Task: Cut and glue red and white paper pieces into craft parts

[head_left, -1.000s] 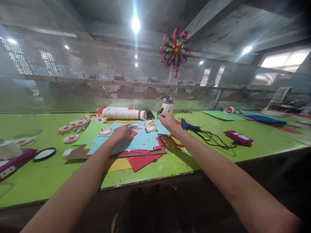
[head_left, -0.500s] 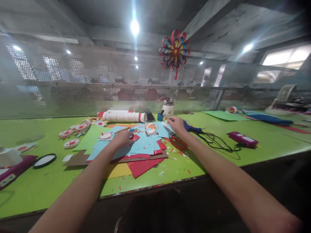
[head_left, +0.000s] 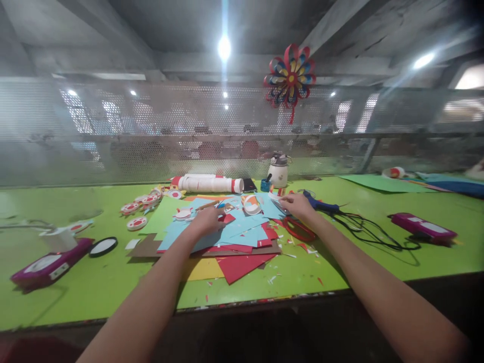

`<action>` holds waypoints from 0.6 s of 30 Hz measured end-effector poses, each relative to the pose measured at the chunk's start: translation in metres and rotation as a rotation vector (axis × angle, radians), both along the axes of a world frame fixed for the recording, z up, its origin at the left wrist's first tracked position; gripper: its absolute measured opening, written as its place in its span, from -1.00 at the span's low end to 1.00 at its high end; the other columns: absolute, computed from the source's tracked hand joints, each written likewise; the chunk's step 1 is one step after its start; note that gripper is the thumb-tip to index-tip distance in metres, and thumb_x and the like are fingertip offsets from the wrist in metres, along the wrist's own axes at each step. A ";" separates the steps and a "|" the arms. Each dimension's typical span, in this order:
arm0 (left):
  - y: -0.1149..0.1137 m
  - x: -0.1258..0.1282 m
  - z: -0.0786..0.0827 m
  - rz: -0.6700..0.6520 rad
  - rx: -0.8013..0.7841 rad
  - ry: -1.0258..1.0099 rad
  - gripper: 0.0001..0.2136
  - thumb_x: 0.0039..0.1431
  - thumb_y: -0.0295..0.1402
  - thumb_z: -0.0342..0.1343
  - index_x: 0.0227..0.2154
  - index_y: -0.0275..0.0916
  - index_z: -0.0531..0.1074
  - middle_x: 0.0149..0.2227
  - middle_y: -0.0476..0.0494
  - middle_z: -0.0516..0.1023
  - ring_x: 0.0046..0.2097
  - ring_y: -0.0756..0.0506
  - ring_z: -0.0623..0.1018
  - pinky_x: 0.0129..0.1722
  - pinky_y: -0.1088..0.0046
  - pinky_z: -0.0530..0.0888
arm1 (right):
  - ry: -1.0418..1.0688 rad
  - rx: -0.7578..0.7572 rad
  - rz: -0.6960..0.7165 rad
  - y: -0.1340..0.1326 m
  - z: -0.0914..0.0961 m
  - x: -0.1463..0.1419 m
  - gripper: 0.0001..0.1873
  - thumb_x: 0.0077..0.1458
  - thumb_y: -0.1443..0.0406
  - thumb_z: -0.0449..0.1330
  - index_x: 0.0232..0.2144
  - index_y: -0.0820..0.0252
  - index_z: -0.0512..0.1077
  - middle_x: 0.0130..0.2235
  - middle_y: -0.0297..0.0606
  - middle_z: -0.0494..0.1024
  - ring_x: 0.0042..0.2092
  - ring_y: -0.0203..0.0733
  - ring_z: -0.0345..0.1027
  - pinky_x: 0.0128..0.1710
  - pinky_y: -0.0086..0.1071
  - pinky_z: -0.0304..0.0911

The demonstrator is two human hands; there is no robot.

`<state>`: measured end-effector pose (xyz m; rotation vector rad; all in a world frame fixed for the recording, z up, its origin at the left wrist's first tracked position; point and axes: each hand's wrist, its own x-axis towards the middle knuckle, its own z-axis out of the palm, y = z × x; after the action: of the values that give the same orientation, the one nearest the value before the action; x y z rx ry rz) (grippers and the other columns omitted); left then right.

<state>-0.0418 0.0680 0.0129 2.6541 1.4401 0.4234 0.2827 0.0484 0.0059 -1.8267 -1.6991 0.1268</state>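
My left hand (head_left: 208, 222) lies on the light blue paper sheets (head_left: 242, 233), fingers stretched forward beside a small red paper piece (head_left: 229, 219). A brown pencil-like stick (head_left: 207, 205) lies just beyond its fingertips. Farther right, my right hand (head_left: 298, 205) has its fingers pressed together by a white curved piece (head_left: 274, 196) and the red-handled scissors (head_left: 300, 233). What those fingers grip is too small to tell. Between the hands stands a white paper ring with an orange pattern (head_left: 251, 205). Left of it sits a small white disc with red bits (head_left: 183, 214).
Behind are white rolls (head_left: 212, 184), a lidded bottle (head_left: 278, 171) and a blue pot (head_left: 265, 185). A blue glue gun (head_left: 321, 204) with black cable lies right, near a purple power strip (head_left: 423, 228). At left are red-spotted discs (head_left: 136, 223), black-rimmed tape (head_left: 103, 246) and another power strip (head_left: 56, 264).
The view has turned left, so everything sits farther right. My right hand has come down a little beside the white curved piece. My left hand stays on the paper.
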 end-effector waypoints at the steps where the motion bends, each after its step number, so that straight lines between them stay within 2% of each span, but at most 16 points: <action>1: 0.000 0.000 0.000 0.002 0.000 0.012 -0.80 0.05 -0.19 0.13 -0.29 -0.12 0.54 -0.12 -0.20 0.60 -0.04 -0.31 0.52 -0.14 0.29 0.38 | -0.011 -0.013 0.013 -0.001 0.000 -0.001 -0.70 0.24 0.22 0.16 -0.01 0.23 0.40 0.01 -0.17 0.46 -0.09 -0.10 0.43 -0.14 -0.16 0.40; 11: -0.003 0.003 -0.001 0.017 0.009 0.040 -0.75 0.09 -0.26 0.09 -0.16 -0.13 0.51 0.00 -0.26 0.53 0.01 -0.32 0.50 -0.11 0.25 0.39 | -0.129 -0.046 -0.018 -0.006 0.008 -0.006 -0.71 0.25 0.22 0.15 -0.02 0.21 0.40 0.01 -0.17 0.46 -0.08 -0.11 0.42 -0.12 -0.16 0.40; 18: -0.001 0.003 -0.003 0.022 -0.001 0.044 -0.67 0.10 -0.26 0.08 -0.05 -0.11 0.47 -0.02 -0.25 0.55 -0.02 -0.31 0.52 -0.12 0.26 0.39 | -0.189 -0.161 0.059 -0.011 0.008 -0.006 -0.72 0.24 0.21 0.16 -0.04 0.22 0.41 -0.01 -0.19 0.47 -0.10 -0.10 0.43 -0.13 -0.17 0.40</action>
<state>-0.0386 0.0666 0.0104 2.6662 1.4822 0.3681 0.2767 0.0370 0.0141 -1.9592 -1.9229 0.1214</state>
